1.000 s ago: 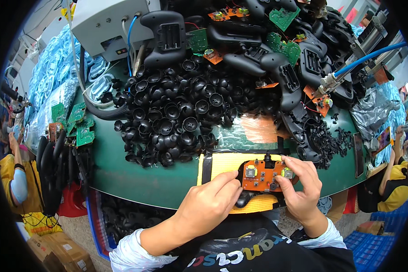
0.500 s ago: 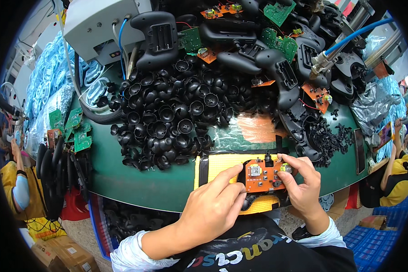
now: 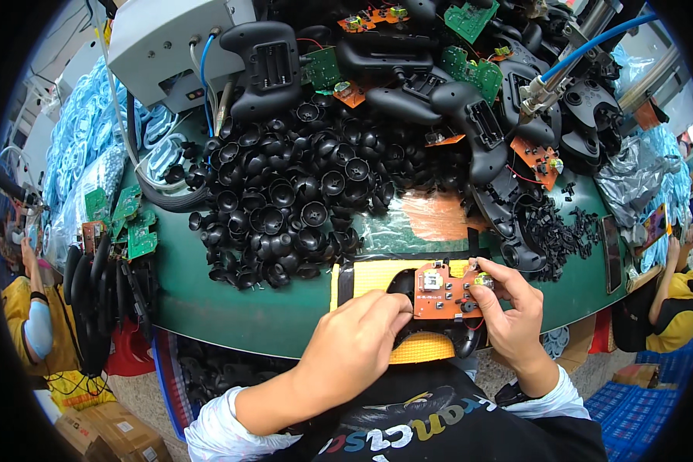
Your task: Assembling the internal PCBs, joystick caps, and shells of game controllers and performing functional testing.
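My right hand pinches an orange circuit board by its right end, thumb in front and fingers behind. The board carries two thumbstick modules and several small buttons. Beneath it, partly covered, lies a black game controller shell, with a thin red wire at its right. My left hand is closed, its thumb and fingertips together at the shell's left grip; what lies between the fingertips is mostly hidden. Under the shell is a yellow textured mat with a black band.
A big heap of black thumbstick domes lies ahead on the green table. Black controllers with hanging boards pile up behind. Small black parts and a phone lie at right. A metal rod with a blue hose juts in.
The board has been raised and shifted slightly left over the shell, showing more of the shell below. My left fingers have drawn back from the board's left edge and curled together at the shell.
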### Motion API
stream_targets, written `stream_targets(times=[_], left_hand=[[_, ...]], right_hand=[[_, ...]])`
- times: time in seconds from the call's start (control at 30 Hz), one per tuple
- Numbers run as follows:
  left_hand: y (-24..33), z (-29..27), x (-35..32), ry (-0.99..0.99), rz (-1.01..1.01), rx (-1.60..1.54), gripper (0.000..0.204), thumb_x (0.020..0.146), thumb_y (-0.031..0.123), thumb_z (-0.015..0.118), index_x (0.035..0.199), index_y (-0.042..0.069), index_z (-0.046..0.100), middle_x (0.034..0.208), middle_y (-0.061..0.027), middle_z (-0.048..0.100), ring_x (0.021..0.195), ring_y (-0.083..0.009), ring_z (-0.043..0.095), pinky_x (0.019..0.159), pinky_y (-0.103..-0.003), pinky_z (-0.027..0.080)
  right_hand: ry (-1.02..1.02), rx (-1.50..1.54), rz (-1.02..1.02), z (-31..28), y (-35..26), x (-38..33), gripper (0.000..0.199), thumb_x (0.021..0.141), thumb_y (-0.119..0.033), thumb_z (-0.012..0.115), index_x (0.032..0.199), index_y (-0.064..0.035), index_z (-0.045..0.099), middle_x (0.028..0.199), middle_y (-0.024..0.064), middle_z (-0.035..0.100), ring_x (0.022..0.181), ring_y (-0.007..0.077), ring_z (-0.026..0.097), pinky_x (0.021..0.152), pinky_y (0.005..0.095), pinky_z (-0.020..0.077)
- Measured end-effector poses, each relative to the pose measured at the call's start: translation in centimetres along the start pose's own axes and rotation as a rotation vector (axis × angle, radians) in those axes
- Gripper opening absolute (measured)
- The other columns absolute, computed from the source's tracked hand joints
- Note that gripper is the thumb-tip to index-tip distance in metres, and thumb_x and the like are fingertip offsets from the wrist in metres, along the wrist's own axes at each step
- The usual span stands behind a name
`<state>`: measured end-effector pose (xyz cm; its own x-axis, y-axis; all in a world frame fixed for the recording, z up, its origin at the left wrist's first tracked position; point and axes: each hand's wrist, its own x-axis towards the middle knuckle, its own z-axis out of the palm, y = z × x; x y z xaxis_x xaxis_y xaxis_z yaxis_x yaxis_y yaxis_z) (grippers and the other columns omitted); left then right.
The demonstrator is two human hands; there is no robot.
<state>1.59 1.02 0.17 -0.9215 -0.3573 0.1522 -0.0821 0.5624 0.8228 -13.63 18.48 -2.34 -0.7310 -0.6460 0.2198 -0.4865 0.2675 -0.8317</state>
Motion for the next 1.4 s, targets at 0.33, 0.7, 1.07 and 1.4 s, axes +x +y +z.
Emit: stream_targets(times=[0.33,0.7,1.07,1.4], left_hand=[[-1.4,-1.5,0.8,-0.083,0.128,0.106,0.014,0.075,0.001,0.075,0.088,0.000,0.069,0.106,-0.0115,0.057,0.088,-0.0266,0.060,0.077,-0.036,0.052],[-0.3,-2.2,0.7,-0.153,0.208,0.173,0.013,0.077,0.008,0.077,0.088,0.003,0.072,0.114,-0.0122,0.058,0.089,-0.0266,0.060,0.077,-0.035,0.052],[-1.0,-0.7,-0.5,-0.060,-0.004,-0.042,0.027,0.076,0.001,0.076,0.101,0.002,0.066,0.099,-0.0110,0.066,0.080,-0.0261,0.069,0.071,-0.034,0.058],[-1.4,-0.7,-1.8,-0.173,0.284,0.149,0.042,0.070,0.020,0.085,0.108,0.009,0.072,0.141,-0.0255,0.047,0.125,-0.0411,0.053,0.102,-0.045,0.047]], right_hand=[[0.008,-0.016,-0.067,0.3,-0.3,0.2,0.032,0.085,-0.001,0.073,0.116,0.0044,0.065,0.104,0.0173,0.071,0.084,0.0178,0.071,0.068,0.0269,0.0578],[-0.014,0.072,0.006,-0.1,-0.2,0.5,0.032,0.088,-0.002,0.070,0.119,0.0050,0.064,0.105,0.0151,0.070,0.084,0.0160,0.071,0.071,0.0262,0.0583],[-0.062,-0.248,-0.347,-0.3,-0.4,0.6,0.041,0.073,-0.006,0.081,0.111,0.0018,0.068,0.109,0.0157,0.071,0.089,0.0298,0.066,0.081,0.0359,0.0519],[-0.122,-0.418,-0.429,-0.2,-0.9,0.7,0.040,0.072,-0.012,0.082,0.108,-0.0020,0.069,0.109,0.0114,0.071,0.098,0.0292,0.063,0.094,0.0490,0.0446]])
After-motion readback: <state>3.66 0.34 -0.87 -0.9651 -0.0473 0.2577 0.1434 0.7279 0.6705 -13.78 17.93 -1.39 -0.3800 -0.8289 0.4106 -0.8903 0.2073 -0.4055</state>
